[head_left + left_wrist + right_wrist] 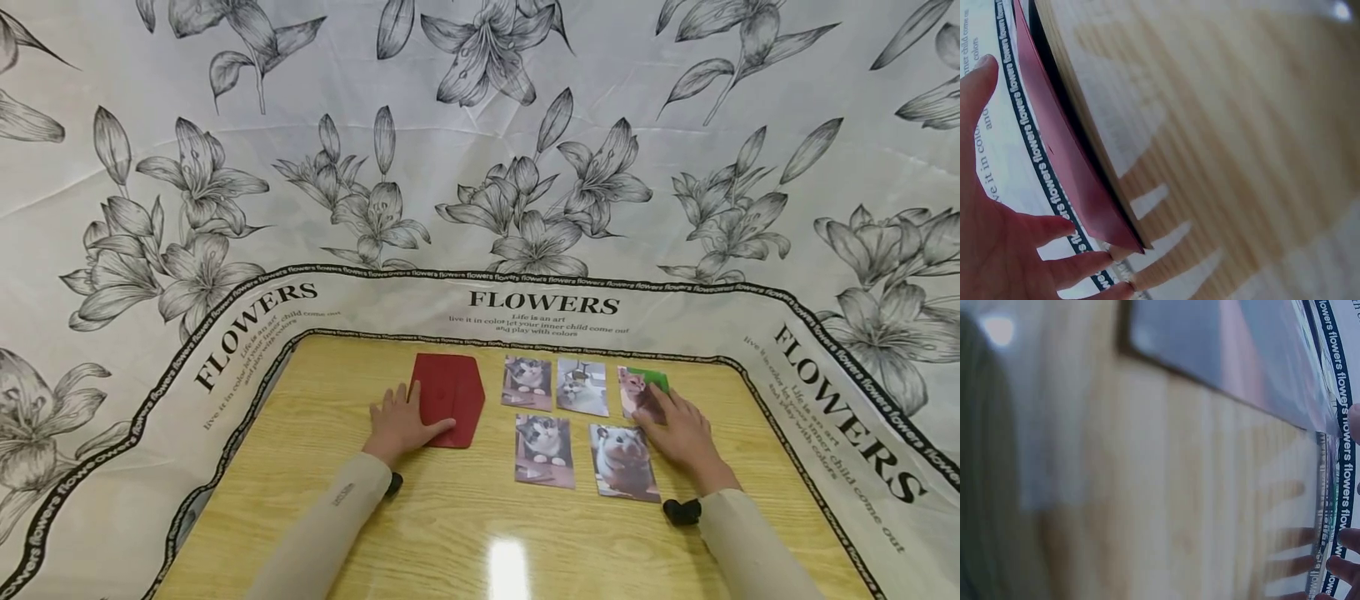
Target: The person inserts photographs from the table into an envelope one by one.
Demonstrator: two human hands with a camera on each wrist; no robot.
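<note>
A red envelope lies on the table, its pointed flap side facing right. My left hand is spread at its left edge, with the thumb across its lower part; in the left wrist view the fingers are apart beside the envelope. On the right, my right hand reaches over a cat picture card with a green patch, fingertips at its right side and part of the card hidden. Just below and left of that hand is a hamster picture card. The right wrist view shows a card and some fingers.
Two more cat cards, one grey and white and one paler, lie in the upper row. Another grey and white cat card lies below. Flower-printed cloth borders the wooden table at the back and sides.
</note>
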